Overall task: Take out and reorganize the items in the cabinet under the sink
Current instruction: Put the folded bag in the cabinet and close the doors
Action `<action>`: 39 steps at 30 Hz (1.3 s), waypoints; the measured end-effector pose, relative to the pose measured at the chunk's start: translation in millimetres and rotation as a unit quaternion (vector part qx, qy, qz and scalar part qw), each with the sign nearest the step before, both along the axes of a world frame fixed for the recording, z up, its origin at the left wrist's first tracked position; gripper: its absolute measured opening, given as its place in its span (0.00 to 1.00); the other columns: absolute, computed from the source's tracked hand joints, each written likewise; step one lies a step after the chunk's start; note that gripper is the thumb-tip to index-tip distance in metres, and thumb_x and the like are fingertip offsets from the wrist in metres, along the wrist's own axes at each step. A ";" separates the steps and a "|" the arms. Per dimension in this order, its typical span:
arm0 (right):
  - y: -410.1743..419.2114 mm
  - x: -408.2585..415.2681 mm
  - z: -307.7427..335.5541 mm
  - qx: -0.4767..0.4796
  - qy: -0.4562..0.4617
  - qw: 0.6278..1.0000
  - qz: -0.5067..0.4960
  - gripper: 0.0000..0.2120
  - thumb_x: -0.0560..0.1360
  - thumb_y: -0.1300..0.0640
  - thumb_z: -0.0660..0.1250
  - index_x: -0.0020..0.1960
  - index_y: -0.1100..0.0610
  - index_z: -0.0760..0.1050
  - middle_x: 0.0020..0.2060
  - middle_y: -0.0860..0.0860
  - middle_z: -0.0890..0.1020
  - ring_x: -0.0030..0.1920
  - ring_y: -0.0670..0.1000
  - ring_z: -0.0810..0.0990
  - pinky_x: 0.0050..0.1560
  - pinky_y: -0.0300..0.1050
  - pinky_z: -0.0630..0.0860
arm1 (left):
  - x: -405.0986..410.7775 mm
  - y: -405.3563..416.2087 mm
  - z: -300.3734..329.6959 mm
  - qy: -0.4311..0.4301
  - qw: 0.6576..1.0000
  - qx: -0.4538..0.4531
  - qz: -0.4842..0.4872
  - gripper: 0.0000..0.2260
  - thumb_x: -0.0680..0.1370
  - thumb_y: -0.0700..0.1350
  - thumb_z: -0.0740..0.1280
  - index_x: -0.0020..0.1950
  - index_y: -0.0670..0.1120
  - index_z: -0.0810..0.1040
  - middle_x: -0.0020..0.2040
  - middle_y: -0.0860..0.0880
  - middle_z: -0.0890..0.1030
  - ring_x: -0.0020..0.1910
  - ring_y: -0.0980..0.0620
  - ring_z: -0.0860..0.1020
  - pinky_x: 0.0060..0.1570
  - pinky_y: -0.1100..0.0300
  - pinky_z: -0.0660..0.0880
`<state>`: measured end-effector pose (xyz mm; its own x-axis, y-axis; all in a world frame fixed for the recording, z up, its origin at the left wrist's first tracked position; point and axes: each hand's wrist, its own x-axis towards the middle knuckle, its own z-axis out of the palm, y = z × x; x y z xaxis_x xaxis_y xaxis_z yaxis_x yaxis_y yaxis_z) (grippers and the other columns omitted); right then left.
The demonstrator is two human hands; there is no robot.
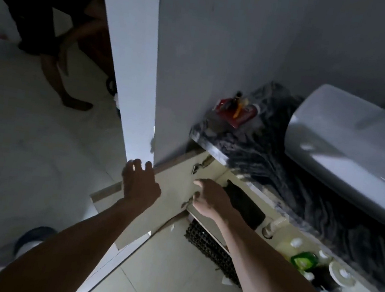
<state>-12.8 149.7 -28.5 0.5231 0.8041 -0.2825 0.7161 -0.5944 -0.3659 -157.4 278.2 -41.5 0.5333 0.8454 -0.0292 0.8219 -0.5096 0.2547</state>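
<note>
The cream cabinet door (170,192) under the sink stands swung out to the left. My left hand (140,183) rests over its top edge with fingers spread. My right hand (211,199) reaches into the cabinet opening near the door's lower hinge (187,203); its fingertips are turned away, so I cannot tell what they touch. Inside the cabinet I see a dark cloth (243,206), a white drain pipe (274,225), a green-capped bottle (302,260) and several pale bottles and lids (341,275).
A white basin (349,148) sits on the dark marbled counter (255,149), with a red tray of small items (237,110) at the wall. A black mat (209,244) lies on the floor tiles. Another person's legs (58,57) stand at far left beyond the white wall corner (133,63).
</note>
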 end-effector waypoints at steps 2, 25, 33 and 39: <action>24.4 -7.1 12.3 -0.009 -0.001 0.999 0.036 0.27 0.78 0.62 0.58 0.78 0.54 0.63 0.75 0.52 0.68 0.74 0.51 0.67 0.73 0.44 0.64 | -12.5 21.6 8.1 0.036 0.993 -0.089 0.074 0.18 0.77 0.47 0.64 0.66 0.43 0.73 0.66 0.39 0.73 0.67 0.39 0.69 0.67 0.49 0.66; -7.3 -31.7 -9.2 -0.156 0.159 0.970 0.097 0.35 0.81 0.60 0.51 0.78 0.40 0.34 0.81 0.48 0.43 0.80 0.56 0.52 0.75 0.50 0.62 | -38.8 0.4 3.8 -0.129 0.711 -0.685 0.098 0.13 0.75 0.36 0.64 0.56 0.30 0.79 0.53 0.29 0.81 0.51 0.33 0.81 0.55 0.41 0.79; -128.9 9.4 -20.0 -0.182 0.282 0.938 -0.089 0.41 0.69 0.56 0.65 0.77 0.33 0.56 0.45 0.41 0.66 0.50 0.51 0.79 0.62 0.55 0.77 | 33.3 -98.2 -9.3 -0.205 0.649 -0.721 0.133 0.07 0.74 0.40 0.64 0.41 0.37 0.77 0.39 0.36 0.80 0.42 0.36 0.81 0.54 0.43 0.80; -206.0 32.1 -24.6 -0.096 0.251 0.958 -0.100 0.26 0.71 0.40 0.72 0.64 0.50 0.78 0.59 0.48 0.78 0.50 0.45 0.83 0.47 0.36 0.76 | 91.1 -143.8 -14.1 -0.232 0.705 -0.650 0.160 0.06 0.77 0.34 0.67 0.45 0.31 0.79 0.38 0.35 0.82 0.37 0.38 0.82 0.42 0.47 0.83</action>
<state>19.3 -56.3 -53.1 0.4198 0.6105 -0.6716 0.3434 -0.7918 -0.5051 -66.3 134.4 -55.6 0.5281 0.3435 -0.7766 0.5160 0.5966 0.6147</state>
